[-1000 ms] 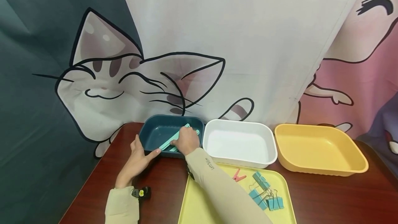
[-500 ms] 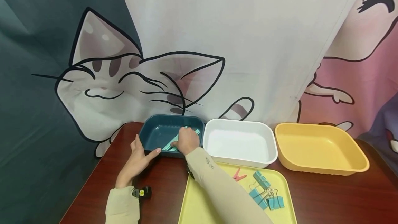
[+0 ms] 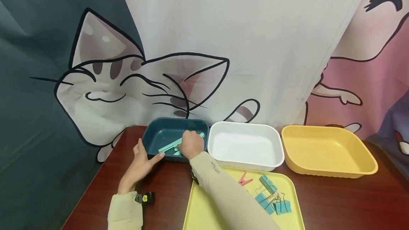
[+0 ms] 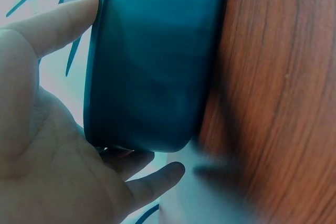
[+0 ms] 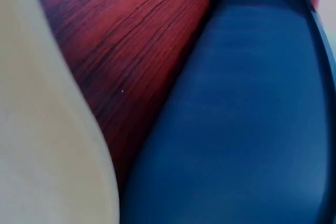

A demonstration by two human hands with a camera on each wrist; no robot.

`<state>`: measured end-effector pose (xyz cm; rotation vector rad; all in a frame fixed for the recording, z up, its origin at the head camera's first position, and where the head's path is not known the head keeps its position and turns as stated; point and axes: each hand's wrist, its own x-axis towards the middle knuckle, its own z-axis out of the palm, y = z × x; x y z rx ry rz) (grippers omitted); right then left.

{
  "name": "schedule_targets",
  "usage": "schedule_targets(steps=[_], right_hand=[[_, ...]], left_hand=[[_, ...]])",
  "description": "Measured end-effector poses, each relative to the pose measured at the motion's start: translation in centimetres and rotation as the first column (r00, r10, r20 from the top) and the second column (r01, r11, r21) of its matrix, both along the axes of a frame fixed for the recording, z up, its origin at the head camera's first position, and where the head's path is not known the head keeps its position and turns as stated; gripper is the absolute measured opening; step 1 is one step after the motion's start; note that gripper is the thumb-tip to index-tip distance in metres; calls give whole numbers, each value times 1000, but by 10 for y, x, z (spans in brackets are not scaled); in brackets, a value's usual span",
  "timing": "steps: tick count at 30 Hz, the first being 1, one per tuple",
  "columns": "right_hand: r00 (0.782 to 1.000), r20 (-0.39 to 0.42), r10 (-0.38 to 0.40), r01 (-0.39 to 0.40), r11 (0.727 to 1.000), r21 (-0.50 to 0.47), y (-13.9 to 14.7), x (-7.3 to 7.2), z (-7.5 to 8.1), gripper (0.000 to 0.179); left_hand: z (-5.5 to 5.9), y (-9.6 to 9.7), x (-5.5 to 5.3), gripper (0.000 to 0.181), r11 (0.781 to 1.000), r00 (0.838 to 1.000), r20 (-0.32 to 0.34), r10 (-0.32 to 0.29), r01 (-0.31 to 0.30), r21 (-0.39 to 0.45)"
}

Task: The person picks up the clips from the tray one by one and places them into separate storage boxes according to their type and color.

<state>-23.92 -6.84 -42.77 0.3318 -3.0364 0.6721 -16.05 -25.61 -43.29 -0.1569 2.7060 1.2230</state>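
Note:
In the head view my left hand [image 3: 140, 166] rests on the near left corner of a dark blue bin [image 3: 156, 134], fingers spread. Its thumb touches the front rim; the other fingers lie by the left end, as the left wrist view shows at the bin's wall [image 4: 157, 66]. Inside the bin, my right hand [image 3: 191, 144] has curled fingers around a long mint-green bag clip [image 3: 169, 146]. More mint-green strips [image 3: 177, 153] lie beneath and beside it. Its fingertips are hidden; the right wrist view shows mostly the bin's outer wall [image 5: 226, 114].
A white bin [image 3: 246, 146] and a yellow bin [image 3: 329, 152] stand to the right. A yellow tray [image 3: 204, 205] lies in front, partly under the right forearm, bearing a pink clothespin [image 3: 244, 179] and several teal binder clips [image 3: 282, 207]. A printed curtain [image 3: 265, 45] hangs behind.
The mint-green bag clip has turned flatter; its near end has swung left and its far end no longer shows above the right hand. Both hands have stayed nearly in place.

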Motion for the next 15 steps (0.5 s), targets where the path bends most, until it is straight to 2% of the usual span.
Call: schedule_targets(steps=[5,9,15], right_hand=[[998,-63,1,-4,999,-34,4,2,0,24],[995,-94,25,-31,998,-57,11,5,6,19],[991,-124,57,-66,995,-71,22,9,19,32]], left_hand=[[1,2,0,119,1000,1000,0,-5,5,4],[2,2,-1,119,1000,1000,4,-1,1,11],[1,1,0,118,1000,1000,14,11,-11,18]])
